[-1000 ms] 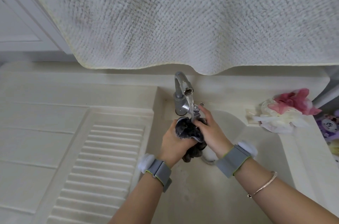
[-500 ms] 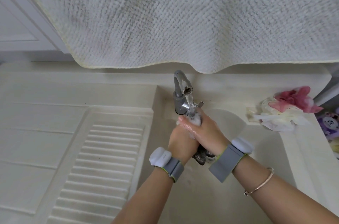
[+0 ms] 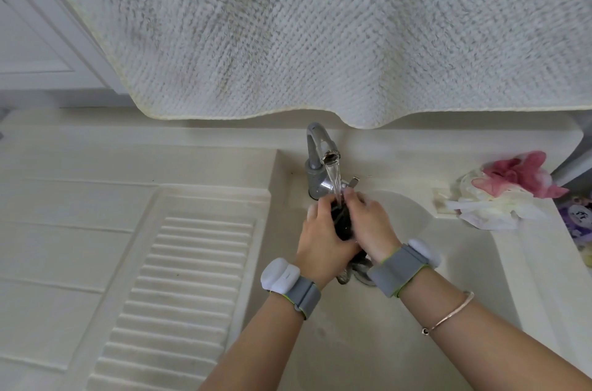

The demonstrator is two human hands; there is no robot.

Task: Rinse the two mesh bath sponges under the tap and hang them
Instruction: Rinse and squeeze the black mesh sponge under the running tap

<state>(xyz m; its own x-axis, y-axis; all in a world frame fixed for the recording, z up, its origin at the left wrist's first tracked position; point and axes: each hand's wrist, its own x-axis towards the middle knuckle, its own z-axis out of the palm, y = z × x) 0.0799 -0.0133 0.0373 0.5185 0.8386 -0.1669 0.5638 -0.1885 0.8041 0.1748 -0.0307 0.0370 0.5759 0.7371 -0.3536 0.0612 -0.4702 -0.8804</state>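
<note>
Dark grey mesh bath sponge (image 3: 342, 224) squeezed between left hand (image 3: 323, 240) and right hand (image 3: 371, 227), fingers curled round it, under water from the grey metal tap (image 3: 317, 160), over the cream sink (image 3: 464, 262). Pink-and-white mesh sponge (image 3: 509, 189) on counter, right. White textured towel (image 3: 320, 32) hangs overhead, hiding the wall.

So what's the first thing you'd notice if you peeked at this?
A big white towel hangs across the whole top. Below it, in the middle, water runs from the grey tap onto a dark mesh sponge squeezed between the left hand and right hand. A pink and white sponge lies on the ledge at right.
</note>
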